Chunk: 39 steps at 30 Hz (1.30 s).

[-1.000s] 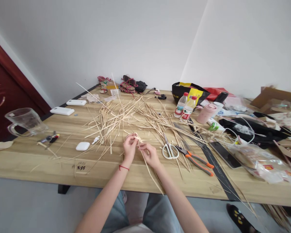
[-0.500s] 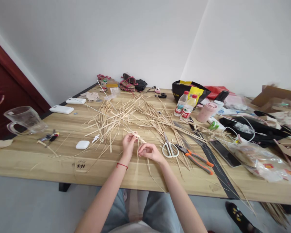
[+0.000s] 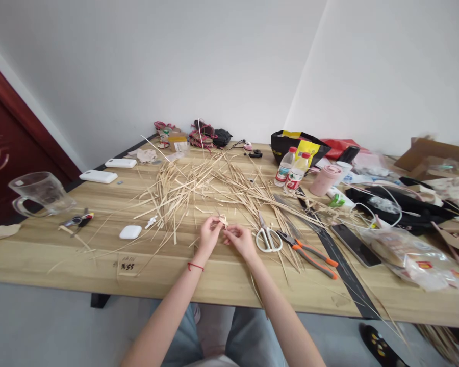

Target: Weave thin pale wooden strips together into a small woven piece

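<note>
Near the front middle of the table, a small woven piece of pale straw-like strips (image 3: 224, 220) is held between my two hands. My left hand (image 3: 209, 235), with a red cord at the wrist, pinches it from the left. On its right side, my right hand (image 3: 240, 240) has thumb and fingers closed at the piece and its strips; the exact grip is partly hidden. Long thin strip ends stick up and away from it. Beyond my hands lies a loose heap of dry strips (image 3: 179, 186). White-handled scissors (image 3: 268, 239) lie just right of my right hand.
Orange-handled pliers (image 3: 313, 257) and a phone (image 3: 355, 244) lie to the right. Two water bottles (image 3: 297, 172), a pink cup (image 3: 325, 179) and plastic bags (image 3: 421, 255) stand or lie farther right. On the left are a glass mug (image 3: 42, 193) and a white case (image 3: 130, 232).
My hands have drawn closer together and shifted slightly right with the woven piece. The strip hanging between them no longer shows, and the long upright strip ends have swung right.
</note>
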Available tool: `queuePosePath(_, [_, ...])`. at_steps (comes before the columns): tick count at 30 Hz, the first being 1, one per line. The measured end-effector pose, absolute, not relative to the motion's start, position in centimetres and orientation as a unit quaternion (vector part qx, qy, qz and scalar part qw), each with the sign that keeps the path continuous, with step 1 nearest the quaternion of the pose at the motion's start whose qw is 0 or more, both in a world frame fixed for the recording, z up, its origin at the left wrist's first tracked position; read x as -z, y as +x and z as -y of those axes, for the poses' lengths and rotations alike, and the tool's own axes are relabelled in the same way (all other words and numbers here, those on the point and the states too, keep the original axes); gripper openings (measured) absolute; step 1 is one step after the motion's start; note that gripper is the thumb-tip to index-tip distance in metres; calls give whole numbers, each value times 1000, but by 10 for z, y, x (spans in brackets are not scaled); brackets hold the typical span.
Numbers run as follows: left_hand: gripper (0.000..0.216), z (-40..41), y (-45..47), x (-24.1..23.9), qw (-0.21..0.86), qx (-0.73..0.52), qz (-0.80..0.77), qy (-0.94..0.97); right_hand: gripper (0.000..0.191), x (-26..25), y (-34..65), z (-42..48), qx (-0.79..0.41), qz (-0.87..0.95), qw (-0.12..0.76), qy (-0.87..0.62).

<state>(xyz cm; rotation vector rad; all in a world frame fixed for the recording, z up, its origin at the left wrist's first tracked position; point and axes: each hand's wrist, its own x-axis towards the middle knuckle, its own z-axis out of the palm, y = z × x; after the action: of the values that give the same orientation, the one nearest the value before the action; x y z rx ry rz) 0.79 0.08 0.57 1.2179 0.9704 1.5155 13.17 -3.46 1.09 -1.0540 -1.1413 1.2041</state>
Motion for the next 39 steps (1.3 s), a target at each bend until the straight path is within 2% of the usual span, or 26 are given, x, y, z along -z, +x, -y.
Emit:
queuePosePath(8, [21,-3,8,-8,504,-638,-388,435,24,-23,137,38,-602,444,560,-356])
queuePosePath(15, [48,-3,5,-11,560,-650,-350,377,16,-25,140,40,-639,456,522,-333])
queuePosePath(21, [36,-4,5,-9,543,-632,-365,416,11,-29,138,44,-615,477,521,-350])
queuePosePath(27, [34,-4,6,-8,549,-624,-379,406,17,-38,139,53,-581,512,515,-367])
queuePosePath(31, [34,-3,6,-7,539,-611,-393,426,19,-29,138,45,-602,499,498,-375])
queuePosePath(35, [34,-2,7,-9,544,-598,-395,435,31,-17,137,34,-608,477,493,-400])
queuePosePath(39, [31,0,8,-12,566,-580,-390,438,31,-12,138,33,-619,446,510,-396])
